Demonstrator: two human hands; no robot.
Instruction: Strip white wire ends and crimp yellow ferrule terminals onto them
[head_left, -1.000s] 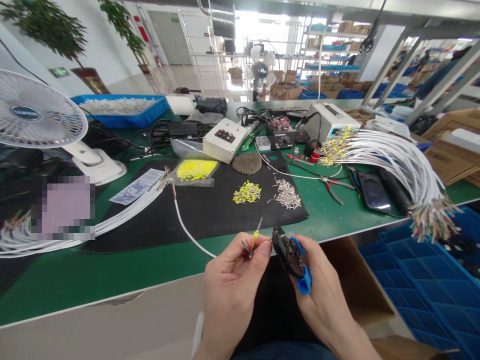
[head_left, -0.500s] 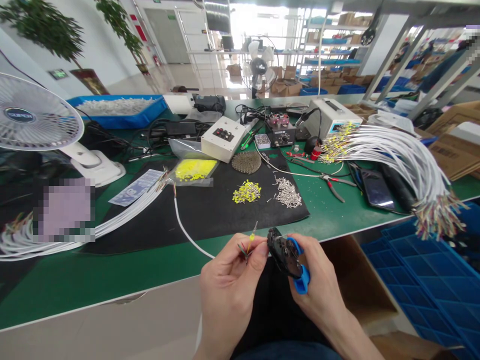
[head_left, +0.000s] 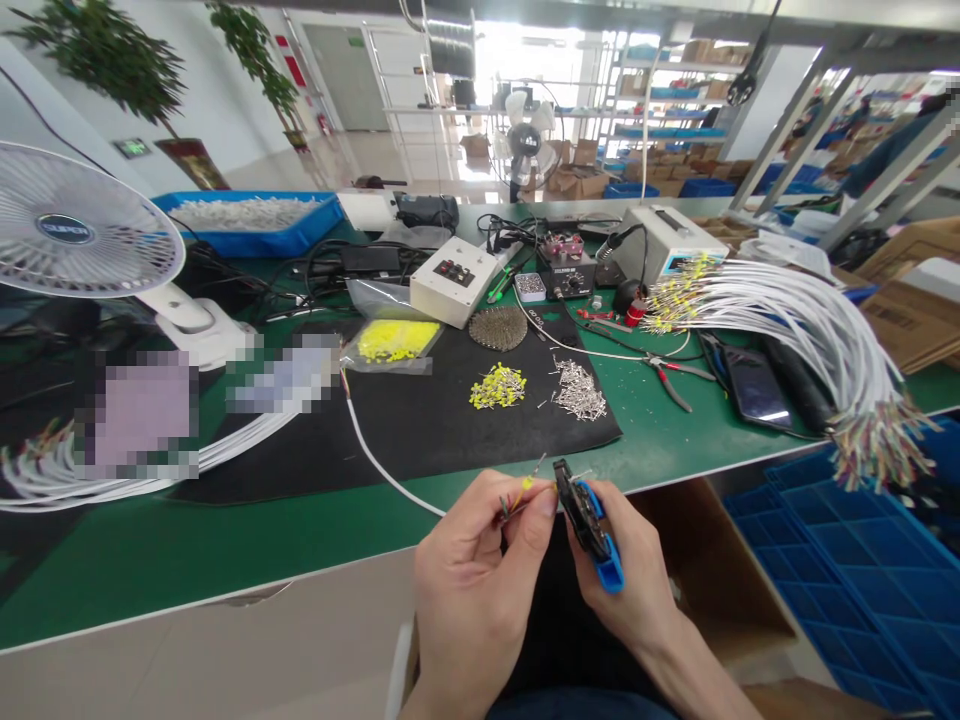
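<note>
My left hand (head_left: 480, 570) pinches the stripped end of a white cable (head_left: 379, 460), whose thin coloured wires fan out at the fingertips. One wire carries a yellow-collared ferrule (head_left: 528, 484) with a metal tip. Around the blue handles of a black-headed crimping tool (head_left: 583, 515) my right hand (head_left: 637, 570) is closed. The tool's jaws are right at my left thumb and fingertips, and a thin metal tip pokes out beyond them. Whether the jaws are fully closed is hidden. On the black mat lie a pile of yellow ferrules (head_left: 498, 386) and a pile of bare metal pins (head_left: 579, 390).
A bag of yellow pieces (head_left: 397, 342) and a white switch box (head_left: 453, 282) stand behind the mat (head_left: 420, 430). Red-handled pliers (head_left: 667, 385), a phone (head_left: 757, 380) and a large white cable bundle (head_left: 795, 310) are at right. A white fan (head_left: 82, 230) stands left.
Both hands, with the cable end and crimping tool, appear slightly further right as the view shifts. The tool head has turned a little and sits against the left fingertips; the yellow ferrule leans over more.
</note>
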